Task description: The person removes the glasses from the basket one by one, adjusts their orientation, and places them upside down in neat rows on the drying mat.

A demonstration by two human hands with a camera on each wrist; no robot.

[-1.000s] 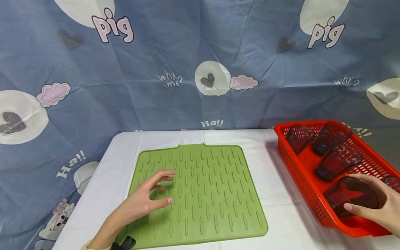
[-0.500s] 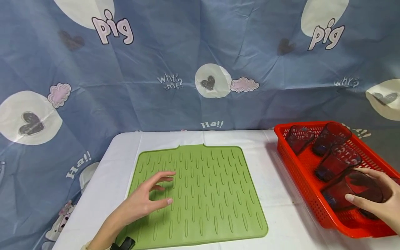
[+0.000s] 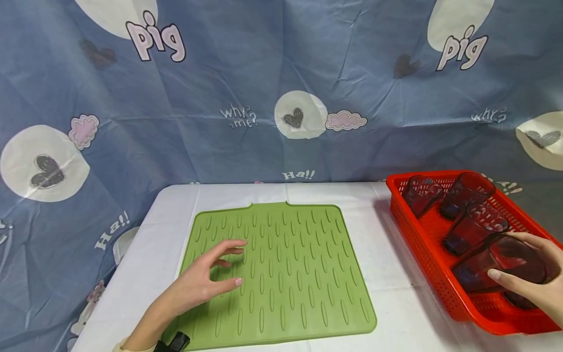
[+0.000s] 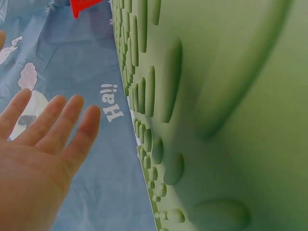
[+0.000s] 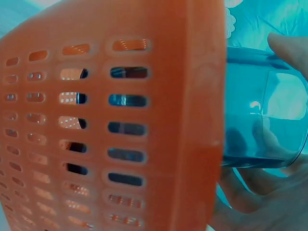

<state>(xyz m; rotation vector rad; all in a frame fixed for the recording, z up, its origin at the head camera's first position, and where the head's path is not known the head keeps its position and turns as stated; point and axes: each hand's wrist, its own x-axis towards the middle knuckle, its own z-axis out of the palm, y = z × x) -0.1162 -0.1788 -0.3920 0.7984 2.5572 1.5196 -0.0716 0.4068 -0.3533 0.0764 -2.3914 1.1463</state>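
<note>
My right hand (image 3: 538,274) grips a clear, blue-tinted drinking glass (image 3: 488,266) near the front of the red basket (image 3: 472,318). In the right wrist view, thumb and fingers go round this glass (image 5: 260,110), whose one end rises past the basket's rim (image 5: 202,96); the rest is behind the wall. Several more glasses stand or lean in the basket, among them one glass (image 3: 475,227) just behind the held one. Over the left part of a green ridged mat (image 3: 290,274) hovers my left hand (image 3: 206,278), fingers loosely bent around nothing. The left wrist view shows that palm (image 4: 43,173) with fingers spread.
A white cloth (image 3: 391,303) covers the table under mat and basket. Behind it hangs a blue printed curtain (image 3: 246,146). The basket stands at the table's right side, apart from the mat.
My right hand has lifted the glass slightly and shifted it a little to the right, uncovering part of another glass beneath. The left hand stays where it was.
</note>
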